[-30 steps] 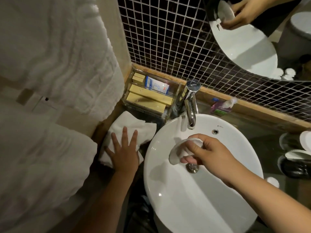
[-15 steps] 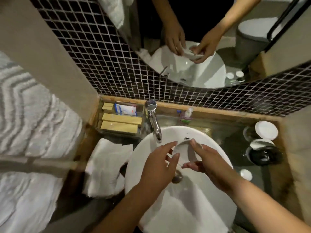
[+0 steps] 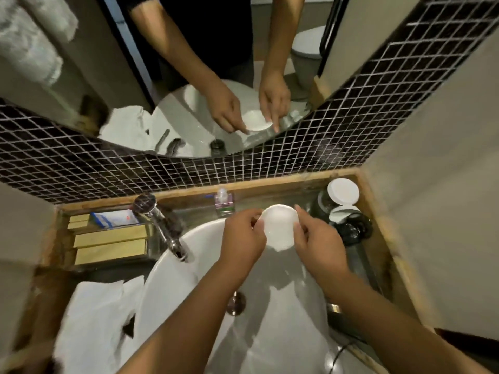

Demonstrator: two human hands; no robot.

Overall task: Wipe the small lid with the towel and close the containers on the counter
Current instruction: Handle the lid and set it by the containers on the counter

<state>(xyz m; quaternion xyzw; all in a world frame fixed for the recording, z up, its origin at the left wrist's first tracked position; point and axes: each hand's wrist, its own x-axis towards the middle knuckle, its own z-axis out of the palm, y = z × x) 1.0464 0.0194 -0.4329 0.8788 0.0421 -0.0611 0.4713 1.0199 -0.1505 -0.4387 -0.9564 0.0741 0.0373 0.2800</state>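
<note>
I hold a small white round lid above the far rim of the white sink, pinched between both hands. My left hand grips its left edge and my right hand grips its right edge. The white towel lies crumpled on the counter left of the sink, with no hand on it. At the back right stand dark glass containers; a white lid leans in the corner, and a second white lid rests just in front of it.
A chrome tap rises at the sink's back left. A clear tray with yellow boxes sits left of it. A small pump bottle stands against the tiled back wall, below the mirror. Walls close in on both sides.
My left hand left the towel and joined the right at the lid. Both hands carried the lid up and toward the back right of the sink. The view swung right.
</note>
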